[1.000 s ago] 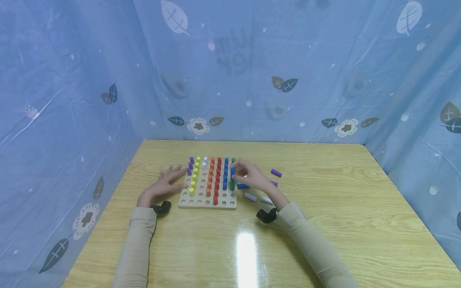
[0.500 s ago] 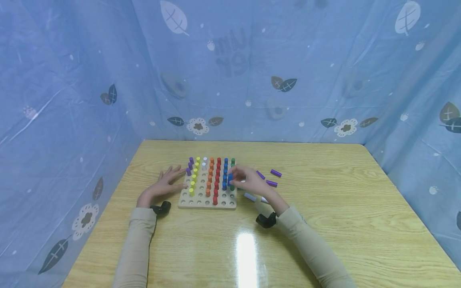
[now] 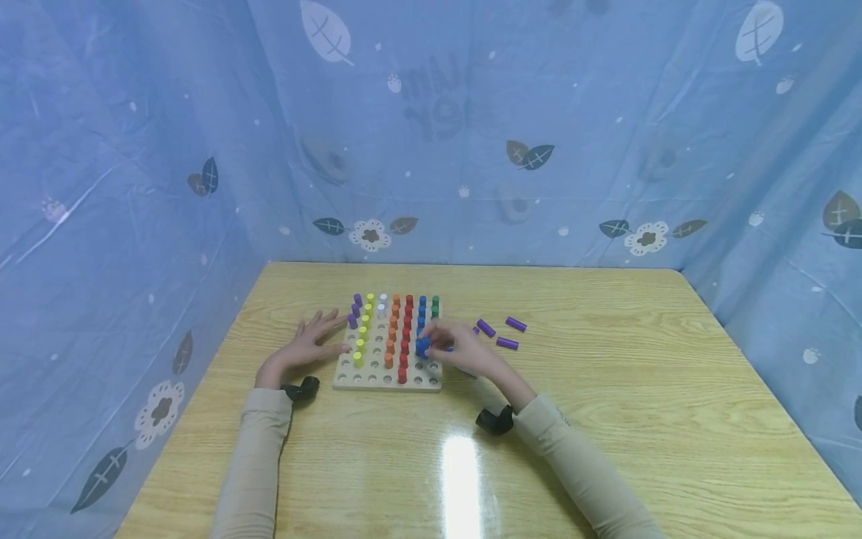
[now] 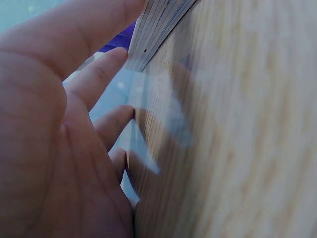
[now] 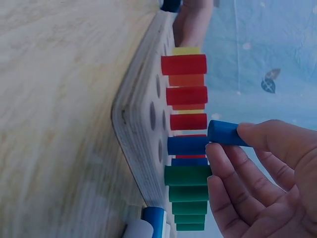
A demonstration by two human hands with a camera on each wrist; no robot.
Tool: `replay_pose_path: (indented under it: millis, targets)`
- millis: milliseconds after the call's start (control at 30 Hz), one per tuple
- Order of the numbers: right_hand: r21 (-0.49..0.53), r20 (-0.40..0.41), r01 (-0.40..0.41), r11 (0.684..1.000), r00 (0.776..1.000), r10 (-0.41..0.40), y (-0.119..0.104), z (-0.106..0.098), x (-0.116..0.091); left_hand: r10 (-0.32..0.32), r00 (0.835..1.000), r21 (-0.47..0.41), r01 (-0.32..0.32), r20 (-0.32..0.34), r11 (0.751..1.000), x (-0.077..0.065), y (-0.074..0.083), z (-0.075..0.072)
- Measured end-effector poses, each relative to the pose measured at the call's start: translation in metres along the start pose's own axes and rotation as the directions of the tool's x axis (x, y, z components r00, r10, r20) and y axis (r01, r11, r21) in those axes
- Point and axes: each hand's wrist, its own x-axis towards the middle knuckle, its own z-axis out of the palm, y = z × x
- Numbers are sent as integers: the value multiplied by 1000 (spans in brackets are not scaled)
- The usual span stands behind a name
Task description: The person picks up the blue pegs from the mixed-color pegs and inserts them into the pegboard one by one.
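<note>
My right hand (image 3: 465, 350) pinches a blue peg (image 5: 224, 133) between thumb and fingers. The peg is tilted, just over the front end of the blue row, above the wooden pegboard (image 3: 381, 387). Upright pegs stand in coloured rows on the board: purple, yellow, white, orange, red, blue and green (image 5: 188, 175). Several holes at the front and left are bare. At the board's left edge, my left hand (image 3: 307, 346) lies with spread fingers; in the left wrist view its fingers (image 4: 99, 79) reach the board's side (image 4: 161, 29).
Several loose purple pegs (image 3: 515, 324) lie on the table (image 3: 606, 359) right of the board. A loose blue peg (image 5: 154, 219) and a white peg (image 5: 138, 229) lie close to the board's right edge, partly hidden by my right hand in the head view.
My right hand has moved toward me and slightly left with the blue peg, from beside the green row to the front of the blue row. The left hand stays put.
</note>
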Motion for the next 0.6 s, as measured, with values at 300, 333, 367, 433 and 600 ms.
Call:
replay_pose_path:
  millis: [300,333,367,433,600]
  targets:
    - [-64,-10,6,998,1000,-6,-5,8,-2,-5,1000,-8,5,3,1000,0,-2,0]
    - [-69,-12,5,998,1000,-6,-4,9,-1,-7,1000,-7,7,2,1000,0,-2,0]
    - [-69,-14,3,998,1000,-4,-4,10,-1,-11,1000,-6,11,1,1000,1,-2,0]
    - [-82,-17,6,997,1000,-7,-3,12,-1,-19,1000,-6,19,-3,1000,1,-2,1]
    - [-117,-36,7,993,999,-11,-1,17,-1,-21,1000,-8,21,-3,1000,0,-1,1]
